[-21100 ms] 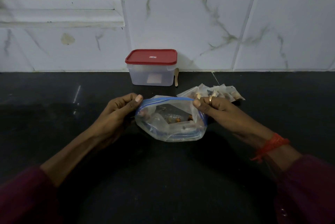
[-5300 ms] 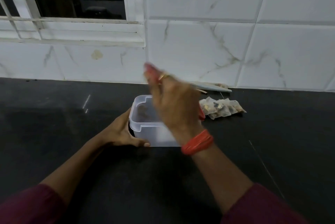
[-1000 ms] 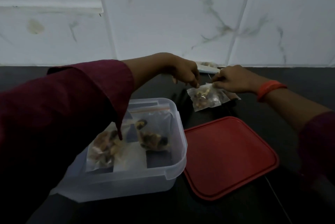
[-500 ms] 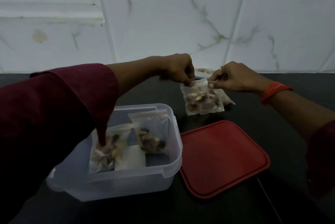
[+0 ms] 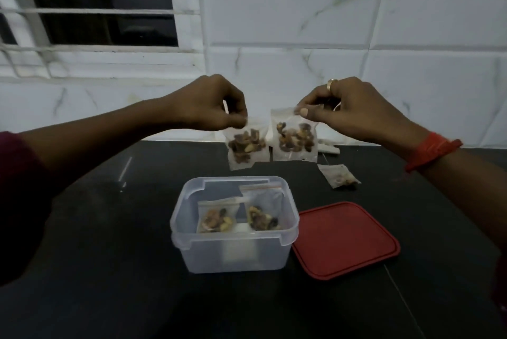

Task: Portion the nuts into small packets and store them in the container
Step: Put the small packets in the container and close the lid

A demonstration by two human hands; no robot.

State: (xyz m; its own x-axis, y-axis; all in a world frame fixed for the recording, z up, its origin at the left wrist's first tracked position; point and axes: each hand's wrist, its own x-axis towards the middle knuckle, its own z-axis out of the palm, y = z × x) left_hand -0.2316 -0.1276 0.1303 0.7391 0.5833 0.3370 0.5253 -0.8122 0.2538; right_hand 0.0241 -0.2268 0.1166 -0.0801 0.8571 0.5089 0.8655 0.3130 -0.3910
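Note:
My left hand [image 5: 212, 104] pinches the top of a small clear packet of nuts [image 5: 246, 146], which hangs in the air. My right hand [image 5: 348, 108] pinches a second nut packet [image 5: 295, 138] right beside it. Both packets hang above and behind an open clear plastic container [image 5: 233, 249] on the black counter. Inside the container lie two nut packets, one at the left [image 5: 216, 216] and one at the right [image 5: 262, 211]. Another packet [image 5: 338, 175] lies on the counter behind and to the right.
The red lid [image 5: 344, 240] lies flat on the counter, touching the container's right side. A pale flat object [image 5: 327, 148] rests by the tiled wall behind the packets. A barred window is at the upper left.
Both hands have risen off the counter and moved apart. The packets held together half a second ago now hang separately, one from each hand.

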